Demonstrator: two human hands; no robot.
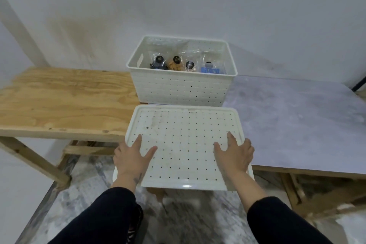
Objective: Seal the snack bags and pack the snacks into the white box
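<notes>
The white perforated box (184,91) stands against the wall where the two tabletops meet, with no lid on it. Several clear snack bags (186,64) stand upright inside it, with dark, tan and blue contents. In front of the box I hold its white perforated lid (184,144) flat, its near edge sticking out past the table. My left hand (132,156) grips the lid's left edge, thumb and a finger lying on top. My right hand (235,153) grips the right edge the same way.
A bare plywood table (63,101) stretches to the left and a grey marbled tabletop (293,124) to the right. Wooden table legs and a marbled floor (178,214) lie below. A white wall stands directly behind the box.
</notes>
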